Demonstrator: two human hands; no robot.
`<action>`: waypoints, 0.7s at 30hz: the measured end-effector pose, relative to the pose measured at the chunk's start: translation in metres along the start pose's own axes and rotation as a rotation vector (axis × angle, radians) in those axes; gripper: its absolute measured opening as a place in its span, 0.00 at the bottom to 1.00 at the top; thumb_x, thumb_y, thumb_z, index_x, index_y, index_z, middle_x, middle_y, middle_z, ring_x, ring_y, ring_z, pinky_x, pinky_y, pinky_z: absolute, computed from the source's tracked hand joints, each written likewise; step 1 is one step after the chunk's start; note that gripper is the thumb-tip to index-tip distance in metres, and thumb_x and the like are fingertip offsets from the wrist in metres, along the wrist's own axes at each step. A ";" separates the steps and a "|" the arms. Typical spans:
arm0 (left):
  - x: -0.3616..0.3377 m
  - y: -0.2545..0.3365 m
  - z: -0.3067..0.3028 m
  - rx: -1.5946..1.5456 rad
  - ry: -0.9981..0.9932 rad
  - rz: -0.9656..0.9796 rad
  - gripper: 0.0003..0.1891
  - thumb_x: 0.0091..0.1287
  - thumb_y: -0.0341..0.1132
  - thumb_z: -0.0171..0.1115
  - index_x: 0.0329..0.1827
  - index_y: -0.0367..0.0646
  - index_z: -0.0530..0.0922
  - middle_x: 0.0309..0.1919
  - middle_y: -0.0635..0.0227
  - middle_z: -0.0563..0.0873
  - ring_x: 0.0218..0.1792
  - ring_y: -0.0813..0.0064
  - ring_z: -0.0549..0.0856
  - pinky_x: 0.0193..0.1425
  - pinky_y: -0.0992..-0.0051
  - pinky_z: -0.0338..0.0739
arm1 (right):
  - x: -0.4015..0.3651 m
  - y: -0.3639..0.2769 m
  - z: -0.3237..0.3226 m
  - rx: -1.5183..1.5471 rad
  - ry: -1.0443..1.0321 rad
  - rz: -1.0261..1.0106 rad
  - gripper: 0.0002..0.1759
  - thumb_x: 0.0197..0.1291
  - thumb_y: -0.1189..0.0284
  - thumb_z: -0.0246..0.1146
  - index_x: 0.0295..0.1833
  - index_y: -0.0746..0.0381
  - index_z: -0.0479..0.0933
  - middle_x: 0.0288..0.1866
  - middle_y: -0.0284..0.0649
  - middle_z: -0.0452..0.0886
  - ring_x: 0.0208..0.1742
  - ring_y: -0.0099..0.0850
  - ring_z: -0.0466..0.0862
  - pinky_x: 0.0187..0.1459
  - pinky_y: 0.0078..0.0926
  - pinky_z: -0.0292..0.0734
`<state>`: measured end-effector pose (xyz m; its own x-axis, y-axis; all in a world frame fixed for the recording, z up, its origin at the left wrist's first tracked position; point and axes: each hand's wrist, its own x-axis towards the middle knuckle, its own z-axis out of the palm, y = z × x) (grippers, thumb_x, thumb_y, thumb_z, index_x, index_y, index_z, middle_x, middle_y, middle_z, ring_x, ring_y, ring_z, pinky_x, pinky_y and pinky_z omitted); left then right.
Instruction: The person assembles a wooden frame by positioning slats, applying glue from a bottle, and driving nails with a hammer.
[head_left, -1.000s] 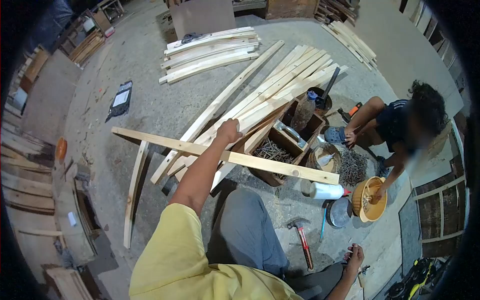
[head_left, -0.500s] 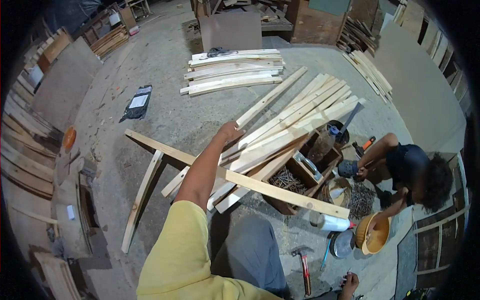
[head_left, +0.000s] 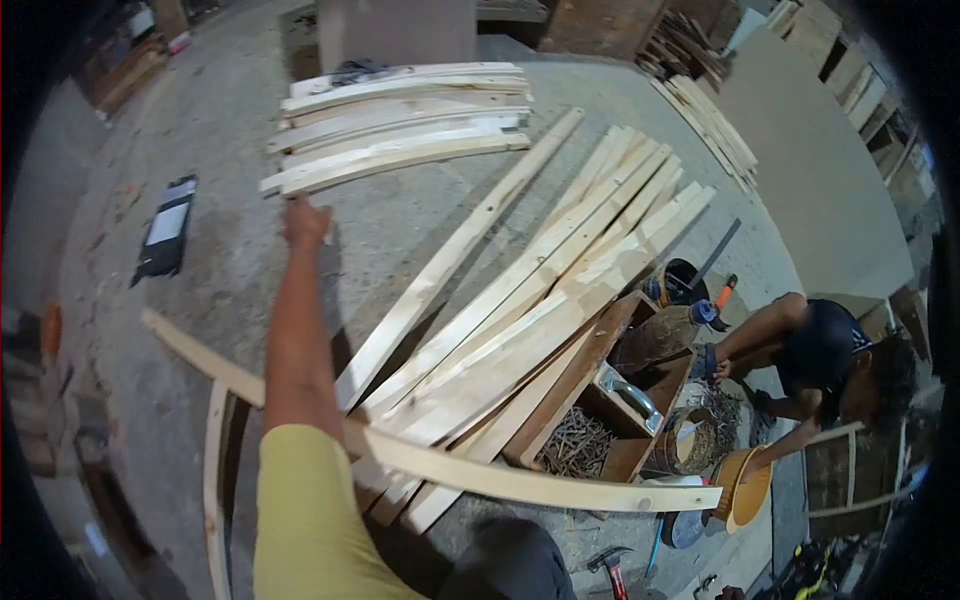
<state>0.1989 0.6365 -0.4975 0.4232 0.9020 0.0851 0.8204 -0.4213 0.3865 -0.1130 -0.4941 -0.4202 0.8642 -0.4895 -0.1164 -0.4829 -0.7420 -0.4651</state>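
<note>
My left hand (head_left: 305,222) reaches forward, its thumb apart from the fingers. Its fingertips are right at the near left end of a pale wooden slat (head_left: 405,165), the closest of a row of slats on the floor. Between this row and a larger fanned pile of slats (head_left: 545,270) lies a single slat (head_left: 460,245). Under my forearm a long wooden strip (head_left: 540,486) runs crosswise, with a shorter piece (head_left: 216,480) meeting it near its left end. Only a sliver of my right hand (head_left: 732,593) shows at the bottom edge, its fingers mostly cut off.
A wooden box (head_left: 625,452) of nails stands right of the pile, a bottle (head_left: 655,335) in it. Beyond it a co-worker (head_left: 830,350) crouches, one hand in an orange basin (head_left: 745,490). A hammer (head_left: 610,565) lies near my knee; a black package (head_left: 165,230) lies left.
My left hand has left the single slat by the fanned pile and moved left to the row's end. That slat now lies apart from the pile. The view has shifted; my right hand has mostly dropped out.
</note>
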 end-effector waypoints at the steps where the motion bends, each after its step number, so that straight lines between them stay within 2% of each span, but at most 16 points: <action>1: 0.027 -0.012 0.019 0.066 0.055 0.072 0.41 0.62 0.54 0.68 0.76 0.51 0.62 0.75 0.57 0.64 0.74 0.52 0.64 0.73 0.47 0.64 | -0.006 -0.003 -0.002 -0.013 0.030 0.022 0.14 0.65 0.65 0.61 0.46 0.65 0.81 0.28 0.41 0.84 0.25 0.33 0.80 0.31 0.35 0.77; 2: 0.017 0.006 -0.004 0.189 -0.009 0.081 0.42 0.63 0.55 0.66 0.78 0.52 0.59 0.78 0.60 0.59 0.76 0.53 0.60 0.73 0.45 0.63 | -0.012 -0.034 -0.006 -0.091 0.004 0.019 0.14 0.65 0.65 0.61 0.45 0.65 0.82 0.28 0.41 0.84 0.27 0.33 0.81 0.32 0.36 0.78; 3: 0.032 0.003 0.002 0.248 0.017 0.168 0.42 0.65 0.56 0.63 0.79 0.53 0.56 0.79 0.61 0.55 0.77 0.54 0.57 0.73 0.42 0.62 | -0.020 -0.051 -0.010 -0.170 -0.026 0.018 0.14 0.65 0.64 0.62 0.44 0.65 0.82 0.29 0.41 0.85 0.28 0.33 0.82 0.34 0.37 0.78; 4: 0.044 0.006 0.006 0.316 0.033 0.220 0.42 0.66 0.57 0.62 0.79 0.54 0.56 0.80 0.63 0.54 0.78 0.54 0.55 0.73 0.40 0.61 | -0.016 -0.038 -0.016 -0.202 -0.046 -0.016 0.12 0.65 0.66 0.62 0.41 0.65 0.82 0.32 0.42 0.86 0.29 0.32 0.84 0.32 0.34 0.79; 5: 0.049 0.009 0.007 0.301 0.018 0.219 0.42 0.66 0.58 0.61 0.79 0.55 0.56 0.80 0.64 0.53 0.79 0.55 0.54 0.73 0.40 0.60 | -0.029 -0.069 -0.020 -0.148 -0.044 0.059 0.10 0.66 0.67 0.63 0.39 0.64 0.82 0.29 0.40 0.85 0.27 0.30 0.83 0.27 0.28 0.77; 7: 0.054 0.015 0.014 0.272 -0.009 0.224 0.42 0.66 0.59 0.61 0.79 0.55 0.56 0.80 0.65 0.52 0.79 0.55 0.53 0.73 0.40 0.60 | -0.026 -0.049 -0.032 -0.053 -0.103 0.034 0.09 0.66 0.67 0.64 0.40 0.63 0.80 0.27 0.38 0.82 0.23 0.26 0.80 0.22 0.21 0.75; 8: 0.051 0.014 0.021 0.291 -0.048 0.190 0.42 0.66 0.61 0.60 0.79 0.56 0.55 0.81 0.66 0.51 0.79 0.56 0.51 0.73 0.40 0.60 | -0.034 -0.044 -0.040 -0.064 -0.089 0.044 0.09 0.66 0.67 0.64 0.40 0.63 0.80 0.27 0.38 0.82 0.23 0.26 0.80 0.22 0.21 0.75; 10: 0.038 0.016 0.018 0.312 -0.061 0.142 0.43 0.65 0.65 0.57 0.80 0.57 0.55 0.81 0.67 0.50 0.79 0.57 0.51 0.73 0.41 0.59 | -0.047 -0.064 -0.048 0.017 -0.036 0.267 0.10 0.66 0.65 0.64 0.39 0.62 0.77 0.25 0.36 0.80 0.20 0.23 0.78 0.20 0.20 0.73; 11: 0.037 0.018 0.017 0.300 -0.060 0.145 0.43 0.65 0.65 0.57 0.80 0.57 0.55 0.81 0.67 0.50 0.79 0.57 0.51 0.73 0.41 0.59 | -0.051 -0.059 -0.053 0.020 -0.024 0.264 0.10 0.66 0.65 0.64 0.39 0.62 0.77 0.25 0.36 0.80 0.20 0.23 0.78 0.20 0.20 0.73; 13: 0.039 0.022 0.004 0.418 -0.096 0.132 0.44 0.64 0.65 0.58 0.79 0.57 0.56 0.79 0.65 0.54 0.78 0.57 0.54 0.73 0.42 0.59 | -0.061 -0.039 -0.061 -0.043 -0.011 0.358 0.11 0.67 0.65 0.64 0.41 0.61 0.76 0.25 0.36 0.80 0.19 0.21 0.77 0.18 0.18 0.72; 14: 0.038 0.025 0.001 0.448 -0.093 0.118 0.41 0.64 0.63 0.61 0.77 0.55 0.62 0.77 0.63 0.59 0.77 0.57 0.57 0.73 0.42 0.59 | -0.062 -0.018 -0.068 -0.158 -0.029 0.365 0.14 0.66 0.62 0.64 0.48 0.61 0.78 0.27 0.38 0.82 0.21 0.24 0.80 0.19 0.21 0.74; 15: 0.035 0.024 -0.005 0.439 -0.073 0.120 0.41 0.64 0.63 0.61 0.77 0.55 0.62 0.77 0.63 0.59 0.77 0.57 0.57 0.73 0.42 0.59 | -0.069 -0.007 -0.071 -0.189 -0.031 0.378 0.15 0.66 0.61 0.65 0.48 0.61 0.78 0.28 0.39 0.83 0.22 0.26 0.81 0.20 0.23 0.75; 17: 0.024 0.026 -0.014 0.507 -0.132 0.193 0.37 0.63 0.62 0.63 0.71 0.51 0.71 0.75 0.63 0.63 0.75 0.57 0.60 0.73 0.43 0.59 | -0.083 0.007 -0.075 -0.225 -0.012 0.398 0.16 0.65 0.60 0.65 0.50 0.60 0.78 0.30 0.40 0.83 0.23 0.28 0.82 0.23 0.26 0.76; 19: 0.006 0.024 -0.024 0.524 -0.214 0.279 0.34 0.64 0.61 0.63 0.66 0.49 0.75 0.73 0.61 0.66 0.74 0.57 0.63 0.71 0.42 0.60 | -0.095 0.023 -0.078 -0.247 -0.012 0.394 0.17 0.65 0.59 0.65 0.51 0.59 0.78 0.31 0.41 0.84 0.24 0.30 0.82 0.25 0.29 0.77; 21: -0.021 0.025 -0.042 0.553 -0.226 0.401 0.33 0.65 0.61 0.62 0.63 0.45 0.76 0.65 0.58 0.76 0.68 0.55 0.72 0.68 0.46 0.67 | -0.104 0.040 -0.075 -0.263 -0.018 0.377 0.18 0.64 0.58 0.65 0.53 0.58 0.78 0.33 0.42 0.85 0.26 0.32 0.83 0.27 0.33 0.78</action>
<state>0.1943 0.6107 -0.4514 0.7529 0.6515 -0.0928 0.6343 -0.7560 -0.1614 -0.2328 -0.5069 -0.3604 0.6228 -0.7410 -0.2511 -0.7812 -0.6062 -0.1491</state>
